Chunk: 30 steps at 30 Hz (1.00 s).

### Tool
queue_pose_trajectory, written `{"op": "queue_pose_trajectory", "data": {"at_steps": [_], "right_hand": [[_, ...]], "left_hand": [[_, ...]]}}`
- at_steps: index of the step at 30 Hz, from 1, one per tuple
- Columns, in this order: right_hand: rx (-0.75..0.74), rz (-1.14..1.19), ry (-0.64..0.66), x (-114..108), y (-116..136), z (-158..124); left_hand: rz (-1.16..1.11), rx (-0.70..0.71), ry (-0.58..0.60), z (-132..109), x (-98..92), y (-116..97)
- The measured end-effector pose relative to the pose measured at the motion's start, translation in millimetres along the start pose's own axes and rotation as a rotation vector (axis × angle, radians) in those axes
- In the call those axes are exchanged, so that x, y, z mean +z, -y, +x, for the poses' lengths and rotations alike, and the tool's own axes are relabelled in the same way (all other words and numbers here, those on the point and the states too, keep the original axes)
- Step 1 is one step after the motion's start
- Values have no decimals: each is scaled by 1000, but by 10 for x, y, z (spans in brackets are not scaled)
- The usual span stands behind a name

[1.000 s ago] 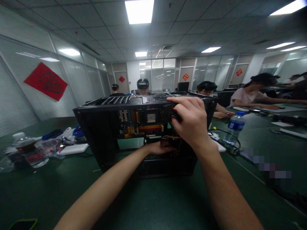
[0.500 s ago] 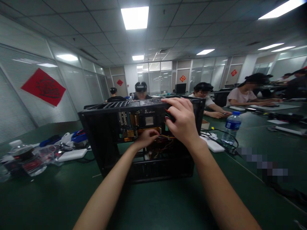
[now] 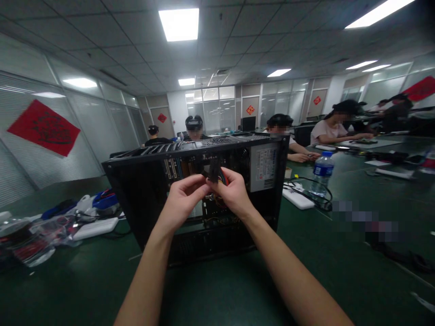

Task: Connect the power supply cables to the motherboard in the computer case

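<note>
An open black computer case stands on the green table, its interior facing me. In front of the opening, my right hand pinches a black connector with coloured wires running from it. My left hand meets it from the left, its thumb and fingertips closed at the connector's lower edge; whether they grip it or only touch it is hard to tell. Behind the hands, slots of a circuit board show at the upper left, and a power supply with a white label fills the upper right corner.
Left of the case lie a white box, blue items and clear plastic packaging. To the right are a water bottle, a white power strip and black cables. Several people sit at tables beyond.
My right hand has come down from the case's top edge with the wired connector. My left hand has moved out of the interior to meet it. The view has turned slightly right.
</note>
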State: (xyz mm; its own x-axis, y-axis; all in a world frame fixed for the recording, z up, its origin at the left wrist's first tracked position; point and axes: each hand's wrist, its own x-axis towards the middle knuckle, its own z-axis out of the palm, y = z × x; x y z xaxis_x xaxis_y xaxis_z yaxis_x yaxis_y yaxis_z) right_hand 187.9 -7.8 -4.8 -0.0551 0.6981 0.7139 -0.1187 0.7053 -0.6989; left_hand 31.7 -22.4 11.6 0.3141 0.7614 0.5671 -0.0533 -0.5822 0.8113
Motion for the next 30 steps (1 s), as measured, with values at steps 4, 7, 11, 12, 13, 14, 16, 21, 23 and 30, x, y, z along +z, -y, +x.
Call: {"op": "queue_pose_trajectory", "data": {"at_steps": [4,7,11,12,13,14,16,21,23,30], "right_hand": [[5,175,67,23,49,-88],[28,280,49,53,6,-150],[55,350,68,93,-43,-187],[45,331,68,95,-44,-189],[21,292,61,90,-39,-187],[-15,229,48,81,-29,-183],[-116,51,25,48,9,-172],[-401,-392,-149,-47,160,-144],[-444,-465,-188,-72,215,-137],[-207,-292,-145,-89,259,-130]], "left_hand": [[-65,52,68,-34,6,-70],[-128,62,87,-48,22,-126],[-179,75,83,-62,40,-150],[-171,78,75,-63,41,-153],[-156,81,66,-64,41,-157],[-138,85,57,-63,40,-162],[-108,82,33,-61,42,-168],[-73,-24,-45,-58,89,-152],[-66,-39,-64,-59,115,-148],[-14,-1,-79,-74,152,-204]]}}
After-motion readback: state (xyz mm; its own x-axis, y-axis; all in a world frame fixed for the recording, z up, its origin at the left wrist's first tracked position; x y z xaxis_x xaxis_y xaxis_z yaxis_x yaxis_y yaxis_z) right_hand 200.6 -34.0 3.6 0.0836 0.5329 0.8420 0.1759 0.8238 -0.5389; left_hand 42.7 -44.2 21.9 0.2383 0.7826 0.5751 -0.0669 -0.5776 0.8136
